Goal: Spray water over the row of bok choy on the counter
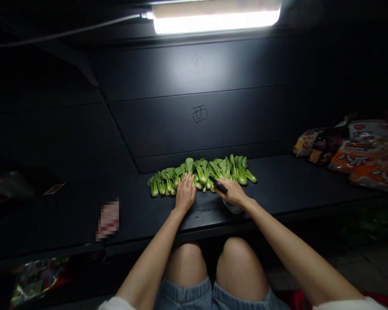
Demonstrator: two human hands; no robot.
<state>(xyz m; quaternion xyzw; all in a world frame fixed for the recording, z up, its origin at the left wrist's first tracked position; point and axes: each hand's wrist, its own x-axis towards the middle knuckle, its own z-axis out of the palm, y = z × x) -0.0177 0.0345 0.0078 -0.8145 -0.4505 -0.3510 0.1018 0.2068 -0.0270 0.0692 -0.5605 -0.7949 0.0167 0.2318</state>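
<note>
A row of green bok choy [170,178] lies along the back of the dark shelf, leaves toward the rear panel and pale stems toward me. My left hand [185,193] rests on the middle of the row, its fingers stretched out over the stems. In my right hand [232,191] is a spray bottle [220,185] with a black nozzle pointing at the greens. Its clear lower part shows beneath my hand, just above the shelf. Some stems behind both hands are hidden.
Wet drops dot the dark shelf [198,221] before the greens. Colourful food packets [368,157] are piled on the right. A blurred-out card [108,219] lies on the left. A bright lamp [216,19] hangs above, with a white cable [84,30]. Another packet [35,280] sits low at left.
</note>
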